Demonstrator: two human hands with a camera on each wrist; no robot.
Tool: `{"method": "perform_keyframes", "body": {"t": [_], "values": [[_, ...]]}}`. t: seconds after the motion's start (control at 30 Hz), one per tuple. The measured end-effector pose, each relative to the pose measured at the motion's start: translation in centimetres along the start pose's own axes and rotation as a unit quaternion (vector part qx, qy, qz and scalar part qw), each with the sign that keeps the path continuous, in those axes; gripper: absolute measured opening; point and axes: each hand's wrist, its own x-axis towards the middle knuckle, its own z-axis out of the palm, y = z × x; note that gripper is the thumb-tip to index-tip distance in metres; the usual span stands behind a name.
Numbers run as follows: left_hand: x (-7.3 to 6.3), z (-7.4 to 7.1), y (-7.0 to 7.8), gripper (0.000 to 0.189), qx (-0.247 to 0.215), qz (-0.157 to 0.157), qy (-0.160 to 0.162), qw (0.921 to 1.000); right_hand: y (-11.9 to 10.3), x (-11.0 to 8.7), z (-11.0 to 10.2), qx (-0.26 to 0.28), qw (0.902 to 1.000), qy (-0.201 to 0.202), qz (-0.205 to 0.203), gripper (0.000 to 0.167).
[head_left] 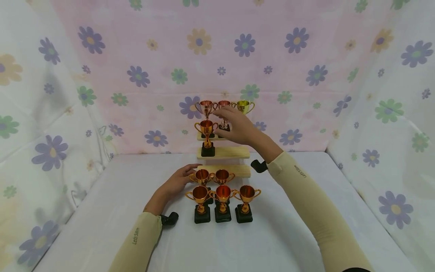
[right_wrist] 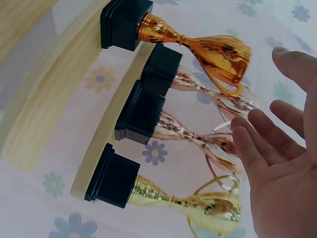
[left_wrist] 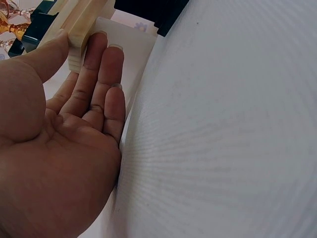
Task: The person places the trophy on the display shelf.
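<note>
My left hand (head_left: pixel 178 180) pinches the left end of the lowest step (head_left: pixel 238 170) of a wooden display stand; in the left wrist view, thumb and fingers lie on either side of the board (left_wrist: pixel 81 29). My right hand (head_left: pixel 237 124) is raised before the top step, fingers spread and holding nothing. In the right wrist view it hovers just beside the cup of an orange-gold trophy (right_wrist: pixel 223 54), which stands upright at the left of the middle step (head_left: pixel 231 152). On the top step stand two rose-gold trophies (head_left: pixel 206 107) and a yellow-gold trophy (head_left: pixel 243 106), partly hidden by the hand.
Several orange-gold trophies with black bases, one of them at the front right (head_left: pixel 246 198), stand in two rows on the white-covered table (head_left: pixel 289 226), just before the stand. Flower-patterned cloth (head_left: pixel 163 56) encloses the back and sides.
</note>
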Motion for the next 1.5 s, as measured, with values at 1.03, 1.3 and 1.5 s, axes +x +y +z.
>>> {"method": "perform_keyframes", "body": {"t": [1.03, 1.3, 1.5], "values": [[0.2, 0.2, -0.4, 0.053, 0.008, -0.009, 0.013, 0.9999, -0.4, -15.1, -0.3, 0.083, 0.9945, 0.064, -0.006, 0.049], [0.3, 0.1, -0.5, 0.053, 0.020, -0.003, 0.006, 0.9998, -0.9, -17.1, 0.1, 0.106, 0.9942, 0.015, -0.010, 0.051], [0.1, 0.1, -0.4, 0.054, 0.023, 0.001, 0.009, 0.9997, -1.4, -17.4, -0.5, 0.110, 0.9927, -0.050, -0.009, 0.054]]}}
